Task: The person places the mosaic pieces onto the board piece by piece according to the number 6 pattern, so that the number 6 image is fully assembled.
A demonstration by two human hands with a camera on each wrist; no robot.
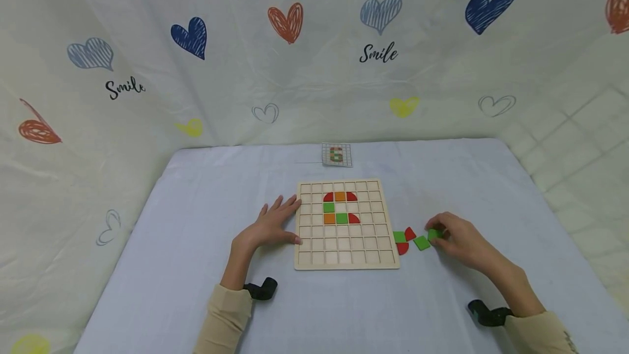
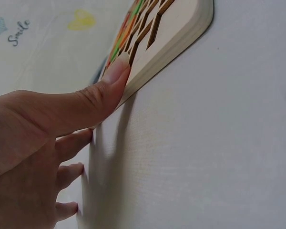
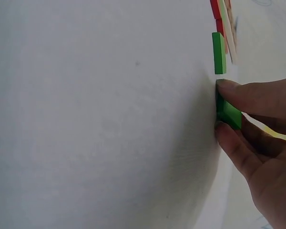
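A wooden grid board lies on the white table, with several red, orange and green tiles set in its upper squares. My left hand rests at the board's left edge, fingers spread and thumb touching the rim, as the left wrist view also shows. To the right of the board, my right hand pinches a green square tile between thumb and finger, low at the tabletop. Another green square tile lies just left of that hand. Closer to the board are a green tile and two red quarter-round tiles.
A small pattern card lies beyond the board, near the table's back edge. White cloth covers the table. Behind it hangs a curtain printed with hearts. Each wrist wears a black camera strap.
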